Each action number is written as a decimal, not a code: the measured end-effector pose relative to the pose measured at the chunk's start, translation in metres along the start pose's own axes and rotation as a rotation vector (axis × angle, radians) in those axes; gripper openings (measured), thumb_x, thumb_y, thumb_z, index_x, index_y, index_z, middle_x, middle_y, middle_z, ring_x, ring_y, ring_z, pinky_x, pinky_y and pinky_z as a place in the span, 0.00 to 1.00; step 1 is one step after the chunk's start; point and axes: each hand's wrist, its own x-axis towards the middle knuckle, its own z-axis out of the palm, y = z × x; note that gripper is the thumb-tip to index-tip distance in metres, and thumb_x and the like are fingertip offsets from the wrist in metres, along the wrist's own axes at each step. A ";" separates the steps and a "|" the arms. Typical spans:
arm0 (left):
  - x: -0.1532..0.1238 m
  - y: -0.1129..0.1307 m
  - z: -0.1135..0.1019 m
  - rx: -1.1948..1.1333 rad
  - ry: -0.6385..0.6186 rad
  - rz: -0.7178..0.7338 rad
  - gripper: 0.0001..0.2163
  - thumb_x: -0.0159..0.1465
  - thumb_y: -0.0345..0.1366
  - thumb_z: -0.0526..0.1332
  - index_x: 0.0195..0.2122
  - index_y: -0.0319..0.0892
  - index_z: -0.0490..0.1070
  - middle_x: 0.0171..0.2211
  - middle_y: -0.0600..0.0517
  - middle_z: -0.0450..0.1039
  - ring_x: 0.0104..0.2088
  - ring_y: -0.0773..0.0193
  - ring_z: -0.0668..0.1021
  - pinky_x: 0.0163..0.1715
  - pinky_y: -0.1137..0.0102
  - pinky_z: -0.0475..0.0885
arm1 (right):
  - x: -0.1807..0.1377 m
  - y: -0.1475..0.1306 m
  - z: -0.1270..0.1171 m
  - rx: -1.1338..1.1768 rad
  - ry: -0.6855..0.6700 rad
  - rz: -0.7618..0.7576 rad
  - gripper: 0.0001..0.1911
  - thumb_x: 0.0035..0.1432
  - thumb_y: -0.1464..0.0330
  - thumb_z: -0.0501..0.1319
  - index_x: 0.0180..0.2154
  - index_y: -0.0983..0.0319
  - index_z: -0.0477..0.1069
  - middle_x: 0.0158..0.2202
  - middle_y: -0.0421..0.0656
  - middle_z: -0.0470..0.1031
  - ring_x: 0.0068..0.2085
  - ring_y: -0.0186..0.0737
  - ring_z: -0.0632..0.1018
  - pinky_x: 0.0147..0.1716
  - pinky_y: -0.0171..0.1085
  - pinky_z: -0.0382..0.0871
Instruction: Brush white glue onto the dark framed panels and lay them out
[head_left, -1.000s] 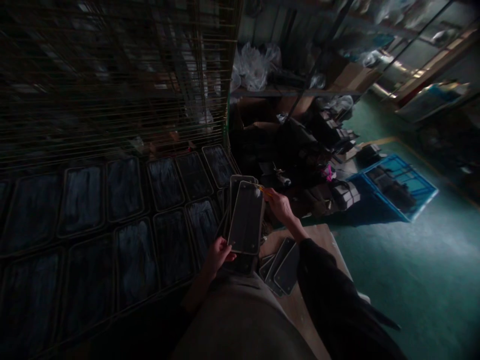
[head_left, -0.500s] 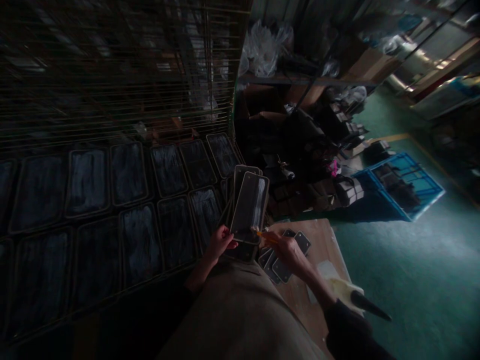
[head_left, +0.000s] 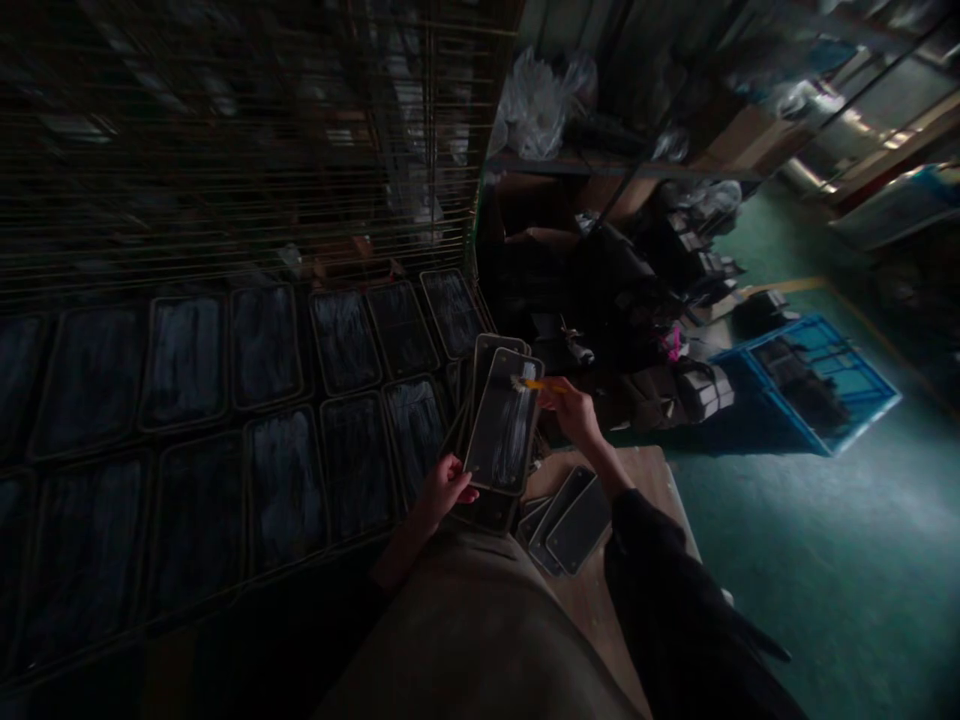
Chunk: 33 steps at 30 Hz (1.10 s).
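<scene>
A dark rectangular panel (head_left: 491,425) with rounded corners and a pale rim is tilted in front of me. My left hand (head_left: 448,487) grips its lower left corner, thumb on top. Wet-looking pale streaks run down its right half. In my right hand (head_left: 574,410) is a brush (head_left: 536,384) with a yellow-orange handle; its pale bristles touch the panel's upper part. More such panels (head_left: 487,345) lie beneath and behind the held one. Beside my right forearm, several loose dark panels (head_left: 577,530) overlap in a pile on a wooden board (head_left: 637,465).
Rows of streaked dark panels (head_left: 281,475) lie on the left beside a wire mesh rack (head_left: 450,130). Bundled dark goods and an open cardboard box (head_left: 536,205) stand ahead. A blue crate (head_left: 844,385) sits on the green floor (head_left: 810,530) at right.
My right hand has moved the brush up the panel from its lower edge. Pale streaks now reach lower on the surface. My left hand keeps its grip at the corner.
</scene>
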 end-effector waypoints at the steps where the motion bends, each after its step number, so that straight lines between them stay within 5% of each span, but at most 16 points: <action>1: 0.000 0.000 0.000 0.000 0.001 0.000 0.18 0.51 0.44 0.68 0.31 0.42 0.59 0.21 0.56 0.71 0.21 0.62 0.80 0.20 0.71 0.76 | 0.009 0.000 -0.001 -0.038 0.039 -0.013 0.17 0.65 0.59 0.51 0.47 0.62 0.69 0.31 0.43 0.77 0.32 0.38 0.79 0.34 0.35 0.74; 6: 0.000 0.002 0.000 -0.009 0.009 -0.001 0.18 0.51 0.44 0.68 0.31 0.42 0.60 0.22 0.56 0.72 0.21 0.62 0.80 0.19 0.72 0.76 | 0.029 -0.006 0.007 -0.102 0.073 -0.047 0.16 0.66 0.62 0.51 0.49 0.61 0.69 0.34 0.44 0.78 0.34 0.40 0.79 0.34 0.35 0.73; 14: 0.000 0.002 -0.001 -0.046 -0.025 -0.018 0.18 0.50 0.44 0.68 0.30 0.42 0.59 0.22 0.56 0.72 0.21 0.62 0.80 0.20 0.72 0.76 | 0.000 -0.021 0.012 -0.088 -0.126 -0.051 0.15 0.67 0.62 0.49 0.49 0.60 0.69 0.31 0.42 0.78 0.32 0.38 0.80 0.33 0.33 0.72; 23: -0.001 0.007 -0.001 -0.031 -0.009 -0.040 0.18 0.49 0.43 0.69 0.30 0.42 0.59 0.22 0.56 0.72 0.21 0.62 0.80 0.19 0.73 0.76 | 0.038 -0.022 0.024 -0.197 -0.035 -0.117 0.17 0.66 0.64 0.51 0.51 0.62 0.69 0.34 0.45 0.78 0.33 0.40 0.79 0.32 0.33 0.70; 33: -0.003 0.010 -0.003 -0.024 0.000 -0.038 0.15 0.51 0.39 0.68 0.29 0.41 0.60 0.22 0.55 0.73 0.21 0.61 0.80 0.19 0.72 0.76 | -0.061 -0.044 0.037 -0.137 -0.337 -0.154 0.15 0.68 0.66 0.50 0.52 0.59 0.69 0.41 0.46 0.78 0.39 0.38 0.80 0.35 0.32 0.71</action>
